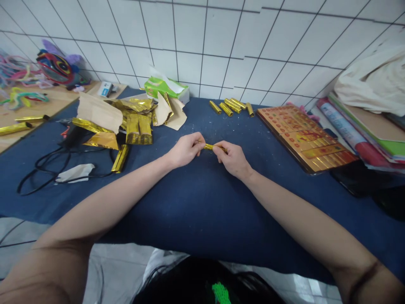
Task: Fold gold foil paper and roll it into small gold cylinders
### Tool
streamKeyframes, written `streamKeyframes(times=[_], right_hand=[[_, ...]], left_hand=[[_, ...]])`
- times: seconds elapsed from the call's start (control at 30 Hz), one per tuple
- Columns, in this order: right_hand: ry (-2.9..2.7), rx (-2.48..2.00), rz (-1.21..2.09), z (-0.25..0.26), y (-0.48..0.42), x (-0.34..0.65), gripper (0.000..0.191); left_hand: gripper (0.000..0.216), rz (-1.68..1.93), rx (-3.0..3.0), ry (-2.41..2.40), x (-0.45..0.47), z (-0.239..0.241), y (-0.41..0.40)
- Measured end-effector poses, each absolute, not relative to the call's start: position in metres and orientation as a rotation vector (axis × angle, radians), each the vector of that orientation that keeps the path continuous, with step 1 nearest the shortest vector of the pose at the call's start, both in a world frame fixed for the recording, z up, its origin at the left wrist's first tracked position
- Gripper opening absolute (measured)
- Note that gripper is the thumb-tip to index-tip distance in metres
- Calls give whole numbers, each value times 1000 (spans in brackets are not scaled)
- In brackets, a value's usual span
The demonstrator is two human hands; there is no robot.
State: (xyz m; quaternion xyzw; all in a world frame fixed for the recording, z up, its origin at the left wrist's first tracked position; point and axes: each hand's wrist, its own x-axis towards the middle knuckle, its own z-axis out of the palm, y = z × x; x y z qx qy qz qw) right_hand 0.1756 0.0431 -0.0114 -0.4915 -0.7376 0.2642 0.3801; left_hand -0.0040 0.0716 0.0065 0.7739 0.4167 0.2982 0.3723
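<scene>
A small roll of gold foil paper [211,147] is held between both hands just above the blue cloth [196,202]. My left hand [185,149] pinches its left end with curled fingers. My right hand [232,159] grips its right end, fingers closed around it. Several finished gold rolls [230,106] lie in a row at the far edge of the cloth near the tiled wall. A stack of flat gold and red printed sheets [305,136] lies to the right of my hands.
A heap of gold foil sheets and brown paper [123,118] sits at far left, with a green tissue box [166,88] behind. A black cable [47,169] loops at left. Books and cloth [370,109] pile at right. Colourful craft items [57,67] lie on the wooden table.
</scene>
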Motion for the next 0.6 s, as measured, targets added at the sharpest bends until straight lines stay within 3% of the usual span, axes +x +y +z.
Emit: streamKeyframes(times=[0.23,0.6], right_hand=[[-1964,-1202,638,-10,39,174,26],[-1903,-1199,688,-8,37,174,32]], left_hand=[[23,621,2213,989,-3,8,64],[24,691,2144,1006,-4,9,68]])
